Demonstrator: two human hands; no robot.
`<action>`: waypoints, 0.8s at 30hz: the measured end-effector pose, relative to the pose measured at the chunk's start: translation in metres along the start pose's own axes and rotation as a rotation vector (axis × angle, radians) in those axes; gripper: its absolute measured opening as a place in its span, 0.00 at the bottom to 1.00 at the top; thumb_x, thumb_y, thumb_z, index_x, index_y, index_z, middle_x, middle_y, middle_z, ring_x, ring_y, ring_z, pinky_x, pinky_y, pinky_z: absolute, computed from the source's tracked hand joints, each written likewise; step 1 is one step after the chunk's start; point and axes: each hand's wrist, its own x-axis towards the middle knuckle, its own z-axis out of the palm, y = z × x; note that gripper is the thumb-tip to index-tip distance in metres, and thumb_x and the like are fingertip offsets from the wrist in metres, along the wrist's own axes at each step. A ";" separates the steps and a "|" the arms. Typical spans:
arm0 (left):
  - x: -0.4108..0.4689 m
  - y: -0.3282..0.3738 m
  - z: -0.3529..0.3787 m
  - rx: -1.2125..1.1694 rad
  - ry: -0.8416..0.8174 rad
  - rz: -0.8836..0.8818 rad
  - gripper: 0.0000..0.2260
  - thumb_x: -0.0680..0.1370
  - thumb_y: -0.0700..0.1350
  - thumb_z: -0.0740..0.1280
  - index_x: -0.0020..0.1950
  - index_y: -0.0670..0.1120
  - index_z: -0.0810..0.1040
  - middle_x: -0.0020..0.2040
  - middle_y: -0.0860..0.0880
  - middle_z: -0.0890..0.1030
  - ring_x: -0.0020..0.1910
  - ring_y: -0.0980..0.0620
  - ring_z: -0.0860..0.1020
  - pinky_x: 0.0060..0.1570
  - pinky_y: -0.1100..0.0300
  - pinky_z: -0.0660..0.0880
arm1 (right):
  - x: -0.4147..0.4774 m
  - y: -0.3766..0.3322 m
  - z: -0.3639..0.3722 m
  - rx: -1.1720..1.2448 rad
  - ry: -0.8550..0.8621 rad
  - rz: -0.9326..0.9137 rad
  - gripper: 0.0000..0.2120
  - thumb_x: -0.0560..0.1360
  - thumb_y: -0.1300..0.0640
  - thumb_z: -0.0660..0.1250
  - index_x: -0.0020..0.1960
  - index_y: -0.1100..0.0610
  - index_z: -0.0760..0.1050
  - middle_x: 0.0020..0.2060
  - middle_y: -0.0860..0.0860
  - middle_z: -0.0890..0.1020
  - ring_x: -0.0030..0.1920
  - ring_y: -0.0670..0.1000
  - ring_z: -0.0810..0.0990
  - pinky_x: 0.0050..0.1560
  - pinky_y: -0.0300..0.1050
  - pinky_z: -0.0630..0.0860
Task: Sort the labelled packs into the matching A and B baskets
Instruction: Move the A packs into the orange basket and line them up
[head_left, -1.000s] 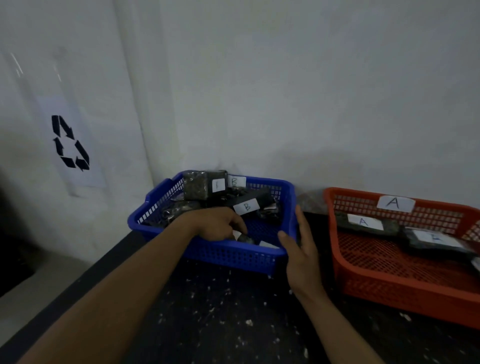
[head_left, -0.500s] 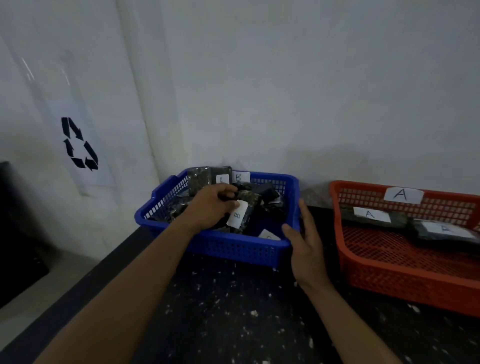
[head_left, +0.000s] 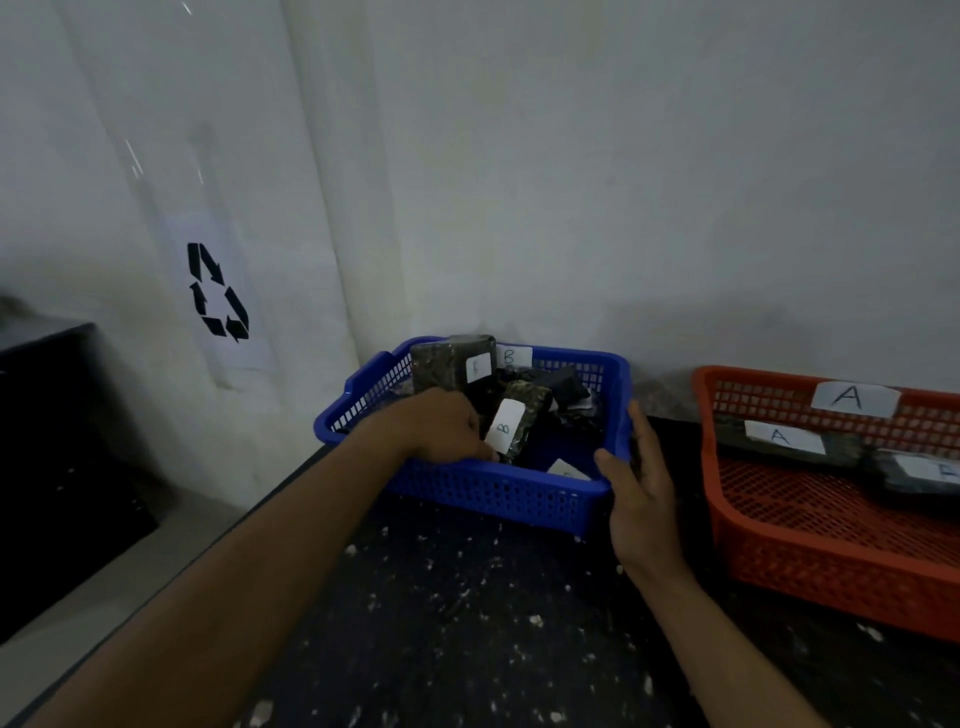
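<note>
The left hand (head_left: 441, 428) reached over the near rim of the blue basket (head_left: 498, 493) with its fingers curled around the lower end of a dark pack (head_left: 519, 423) whose white label read B. That pack stood tilted inside the basket, its label facing the camera. The right hand (head_left: 641, 488) lay flat and open against the outside of the basket's right wall, fingers pointing up toward the rim, thumb hooked over the near corner, holding nothing but the basket side.

More dark packs were heaped in the blue basket behind the held one; one (head_left: 454, 364) leaned upright against the back wall with a small label too blurred to read, and a white tag marked B (head_left: 513, 357) sat on the back rim beside it. Another label (head_left: 569, 470) showed partly at the near right corner of the basket floor.

To the right, apart from the blue one, stood an orange basket (head_left: 810, 582) with a tag marked A (head_left: 854, 399) on its back wall. Inside lay a pack labelled A (head_left: 784, 437) and a second pack (head_left: 919, 475) cut off by the frame edge.

Both baskets rested on a dark, white-speckled tabletop (head_left: 467, 623). A recycling symbol (head_left: 217, 292) was printed on a sheet on the white wall at left.
</note>
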 end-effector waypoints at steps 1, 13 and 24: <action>0.003 0.005 -0.002 0.025 -0.041 -0.018 0.16 0.75 0.59 0.66 0.51 0.48 0.83 0.48 0.50 0.82 0.47 0.52 0.79 0.49 0.56 0.76 | 0.000 -0.001 0.000 0.004 -0.002 -0.002 0.28 0.77 0.58 0.64 0.72 0.36 0.63 0.65 0.33 0.69 0.58 0.34 0.75 0.49 0.26 0.72; 0.001 -0.011 0.014 -1.107 0.222 0.061 0.22 0.78 0.62 0.59 0.45 0.48 0.85 0.42 0.42 0.85 0.41 0.46 0.84 0.43 0.57 0.79 | 0.001 -0.001 -0.002 -0.001 -0.007 0.009 0.28 0.78 0.59 0.64 0.73 0.38 0.62 0.65 0.39 0.72 0.57 0.38 0.77 0.49 0.30 0.75; -0.005 -0.040 0.016 -1.671 0.396 0.212 0.08 0.75 0.44 0.69 0.51 0.42 0.78 0.46 0.44 0.84 0.47 0.45 0.83 0.43 0.51 0.80 | 0.000 -0.004 -0.001 -0.007 -0.006 0.030 0.28 0.78 0.59 0.63 0.72 0.37 0.62 0.64 0.36 0.71 0.57 0.35 0.76 0.48 0.30 0.75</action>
